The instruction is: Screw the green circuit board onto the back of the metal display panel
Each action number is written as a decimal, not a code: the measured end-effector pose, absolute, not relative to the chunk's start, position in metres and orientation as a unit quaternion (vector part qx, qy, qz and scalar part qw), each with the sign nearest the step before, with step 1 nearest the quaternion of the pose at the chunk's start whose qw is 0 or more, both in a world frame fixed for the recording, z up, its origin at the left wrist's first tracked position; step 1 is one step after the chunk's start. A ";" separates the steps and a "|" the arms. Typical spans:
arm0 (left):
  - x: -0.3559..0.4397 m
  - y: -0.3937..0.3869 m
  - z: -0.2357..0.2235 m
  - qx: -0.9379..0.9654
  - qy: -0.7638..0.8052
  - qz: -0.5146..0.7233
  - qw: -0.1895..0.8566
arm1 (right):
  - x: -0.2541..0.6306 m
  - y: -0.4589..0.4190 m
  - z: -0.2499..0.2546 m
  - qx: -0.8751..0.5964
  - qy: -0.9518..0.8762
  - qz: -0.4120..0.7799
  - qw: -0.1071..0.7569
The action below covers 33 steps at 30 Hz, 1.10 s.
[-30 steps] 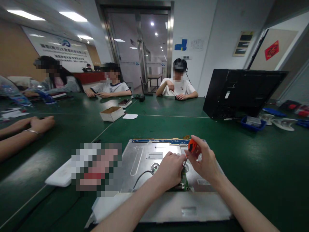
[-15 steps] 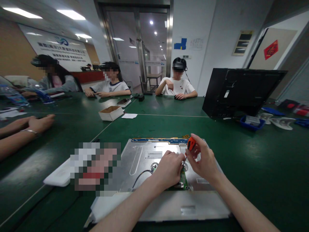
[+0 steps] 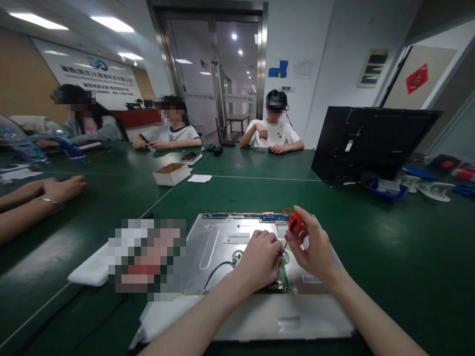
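Observation:
A flat silver display panel (image 3: 211, 237) lies face down in front of me, with a blue circuit strip along its far edge. My right hand (image 3: 311, 247) pinches the orange-and-black handle of a small screwdriver (image 3: 295, 221). Its thin shaft slants down to the left, and the tip is hidden by my left fingers. Over a green circuit board (image 3: 284, 278) rests my left hand (image 3: 260, 259), fingers curled together beside the shaft; what they hold, if anything, is hidden. A black cable (image 3: 215, 269) curves out from under the left hand across the metal.
A white object (image 3: 89, 274), partly pixelated, lies left of the panel. Farther off stand an open small box (image 3: 171, 174) and a black monitor (image 3: 374, 143), with a blue tray (image 3: 388, 190) beside it. Another person's hands (image 3: 61, 190) reach in at left; several people sit around the green table.
The orange handle has turned slightly between my right fingers, showing a different part of its black pattern. My left hand stays in nearly the same place.

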<state>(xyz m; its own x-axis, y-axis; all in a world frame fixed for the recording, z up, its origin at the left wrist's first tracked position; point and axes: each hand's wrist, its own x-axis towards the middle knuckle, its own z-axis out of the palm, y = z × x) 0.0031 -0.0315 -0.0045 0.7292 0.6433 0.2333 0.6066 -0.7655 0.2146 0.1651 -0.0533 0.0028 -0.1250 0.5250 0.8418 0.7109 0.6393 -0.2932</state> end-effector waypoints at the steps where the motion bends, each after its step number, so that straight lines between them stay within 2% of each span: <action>1: 0.003 -0.031 -0.005 0.928 0.335 0.149 0.063 | 0.165 -0.053 0.002 -0.414 -0.745 -0.083 0.516; 15: 0.004 -0.031 -0.003 0.926 0.340 0.145 0.082 | 0.164 -0.052 0.004 -0.409 -0.734 -0.124 0.528; 25: 0.004 -0.032 -0.004 0.930 0.332 0.141 0.069 | 0.165 -0.055 0.006 -0.397 -0.755 -0.076 0.516; 33: 0.004 -0.031 -0.004 0.930 0.333 0.137 0.067 | 0.164 -0.053 0.003 -0.418 -0.735 -0.112 0.521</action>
<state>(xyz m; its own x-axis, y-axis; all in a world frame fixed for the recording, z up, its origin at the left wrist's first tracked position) 0.0040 -0.0310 -0.0041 0.7401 0.6388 0.2102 0.6019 -0.7686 0.2165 0.1637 -0.0527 0.0034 -0.1072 0.4972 0.8610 0.7318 0.6257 -0.2702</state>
